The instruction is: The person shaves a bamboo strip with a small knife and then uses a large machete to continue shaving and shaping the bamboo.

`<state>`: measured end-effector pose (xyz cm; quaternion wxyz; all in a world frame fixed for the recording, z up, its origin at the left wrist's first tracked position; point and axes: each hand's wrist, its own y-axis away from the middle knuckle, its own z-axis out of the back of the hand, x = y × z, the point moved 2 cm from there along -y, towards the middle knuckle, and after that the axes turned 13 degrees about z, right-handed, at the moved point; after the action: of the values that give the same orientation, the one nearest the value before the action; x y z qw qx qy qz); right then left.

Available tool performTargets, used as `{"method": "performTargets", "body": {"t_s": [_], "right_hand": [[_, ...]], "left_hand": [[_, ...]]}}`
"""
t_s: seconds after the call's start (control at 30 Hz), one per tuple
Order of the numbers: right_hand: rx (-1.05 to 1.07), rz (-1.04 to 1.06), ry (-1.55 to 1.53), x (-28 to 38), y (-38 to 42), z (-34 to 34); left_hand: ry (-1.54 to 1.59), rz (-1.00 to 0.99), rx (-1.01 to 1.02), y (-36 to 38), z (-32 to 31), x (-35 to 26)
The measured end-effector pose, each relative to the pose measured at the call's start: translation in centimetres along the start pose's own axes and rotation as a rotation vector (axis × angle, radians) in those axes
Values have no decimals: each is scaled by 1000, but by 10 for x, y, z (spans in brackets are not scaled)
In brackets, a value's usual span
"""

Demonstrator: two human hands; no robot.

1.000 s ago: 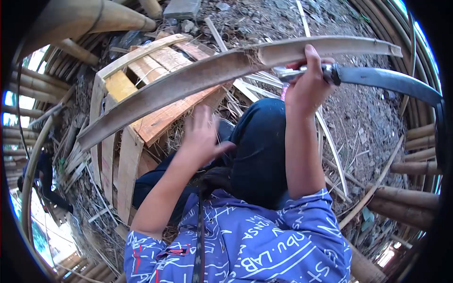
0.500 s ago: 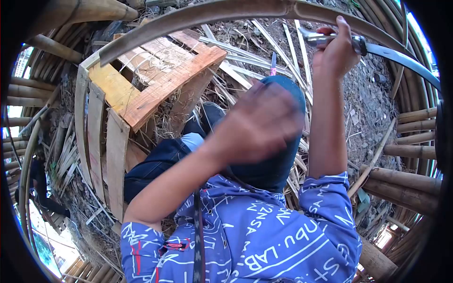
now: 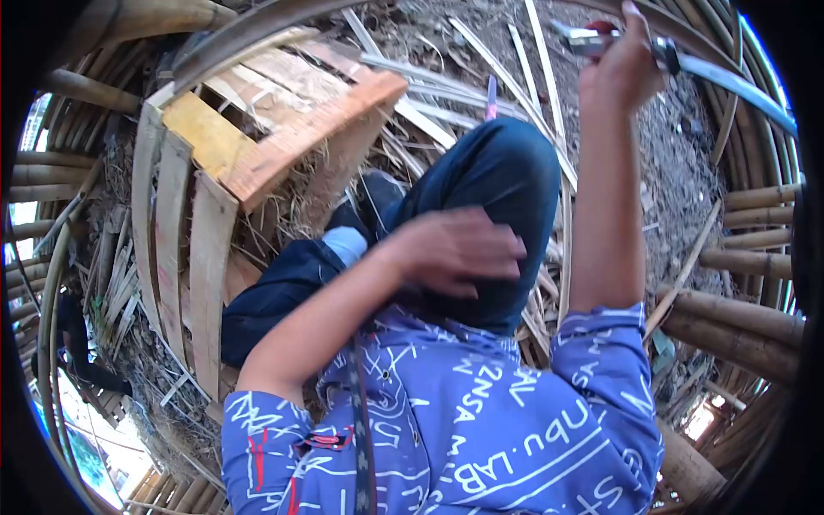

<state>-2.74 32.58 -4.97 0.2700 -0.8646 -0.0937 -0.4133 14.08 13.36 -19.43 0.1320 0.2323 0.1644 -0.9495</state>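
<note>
High at the right, my right hand [image 3: 622, 69] is wrapped round the metal handle of a long curved blade [image 3: 742, 86], which extends to the right. One of its fingers reaches up to a long curved bamboo strip [image 3: 283, 24] arching across the top. My left hand [image 3: 463, 249] is blurred, its fingers stretched out and holding nothing, in front of my bent knee [image 3: 515, 172]. Beyond the knee, a small knife with a pink handle [image 3: 491, 110] stands among the thin strips.
A slatted wooden crate [image 3: 318, 129] is at the left, with shavings on it. Split strips [image 3: 429, 124] litter the ground behind my knee. Bamboo poles [image 3: 747, 335] line the right side, and a person's dark-clothed limb [image 3: 81, 352] shows at the far left.
My left hand has moved down and slightly left, uncovering the knee. My right hand, the blade and the bamboo strip appear higher in the view.
</note>
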Motion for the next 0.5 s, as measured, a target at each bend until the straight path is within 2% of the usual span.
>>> {"method": "performTargets", "body": {"t_s": [0.03,0.07,0.1,0.17,0.23,0.3,0.33,0.37,0.4,0.43,0.47,0.5], "right_hand": [[6,-29,31,1,5,8],[6,-39,62,2,5,12],[2,-25,48,-1,2,13],[-12,53,-49,-10,3,12],[-38,3,-33,-11,11,6],[-44,39,-40,-17,13,5],[4,-1,-11,-29,8,12],[9,5,-13,-25,9,11],[33,-41,-40,-17,14,8],[60,-97,-65,-10,21,8],[62,-66,-49,-6,26,8],[25,-57,-67,-13,26,11]], "left_hand": [[-60,116,-97,11,22,18],[164,718,68,29,28,46],[-53,1232,-124,33,31,70],[-108,674,-64,35,35,34],[43,380,-138,7,30,-29],[10,69,-122,7,-7,-38],[30,194,-52,23,-21,-18],[-60,210,-90,32,-19,0],[-50,444,-19,42,-1,9],[-161,754,-54,45,26,8],[169,1507,256,59,35,23],[-76,1277,533,77,55,27]]}}
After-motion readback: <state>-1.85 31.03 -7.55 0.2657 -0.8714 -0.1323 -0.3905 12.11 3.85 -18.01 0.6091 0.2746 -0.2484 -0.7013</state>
